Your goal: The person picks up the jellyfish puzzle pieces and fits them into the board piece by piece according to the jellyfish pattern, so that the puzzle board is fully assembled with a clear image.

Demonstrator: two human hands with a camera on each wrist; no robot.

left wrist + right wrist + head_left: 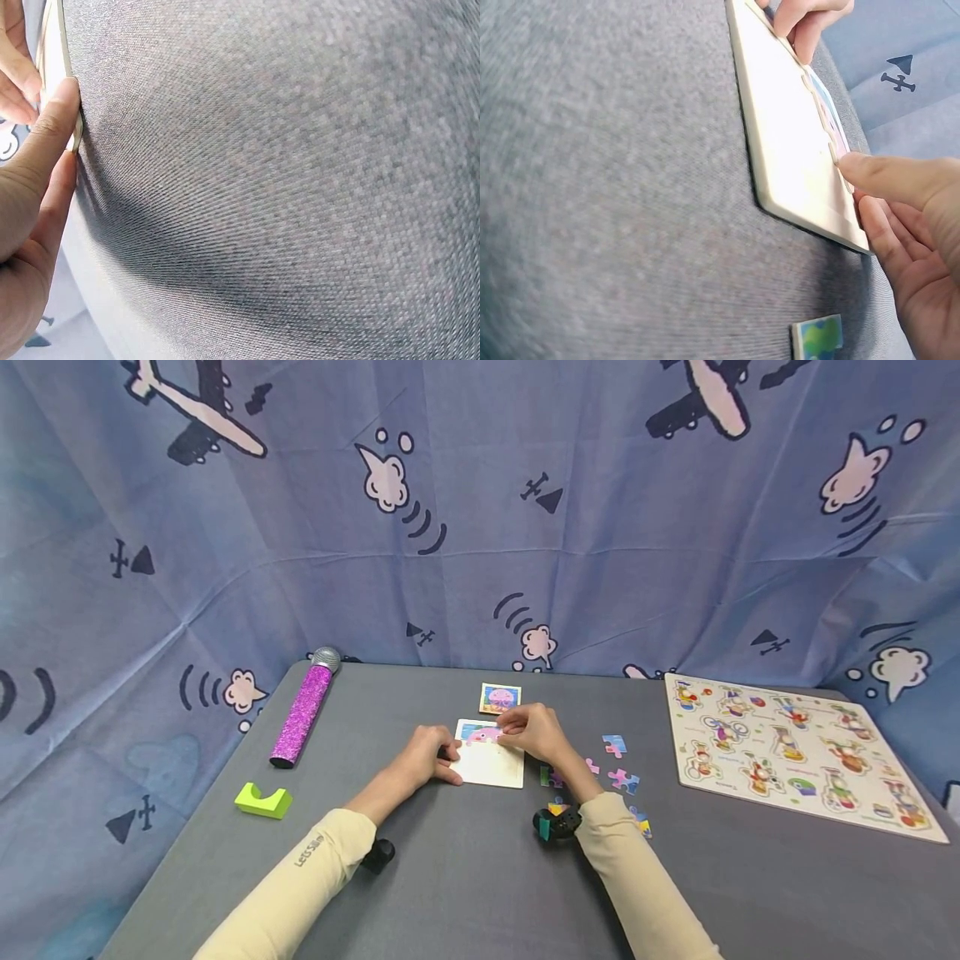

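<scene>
A small wooden puzzle tray [489,768] lies on the grey table, pink-and-blue jigsaw pieces [480,732] along its far end and the rest of its bed bare. My left hand [427,755] holds the tray's left edge between thumb and fingers. Over the far right corner, my right hand [534,732] pinches a jigsaw piece, mostly hidden by the fingers. The right wrist view shows my right thumb [877,176] on the row of pieces, the other fingers at the tray's side. Just beyond the tray is a small jellyfish picture card [500,698].
Several loose jigsaw pieces [622,779] lie to the right, some partly behind my right forearm. Farther right rests a large wooden picture board [795,752]. A glittery purple microphone [303,714] and a lime-green notched block [263,801] sit at left. A patterned blue curtain [465,527] hangs behind.
</scene>
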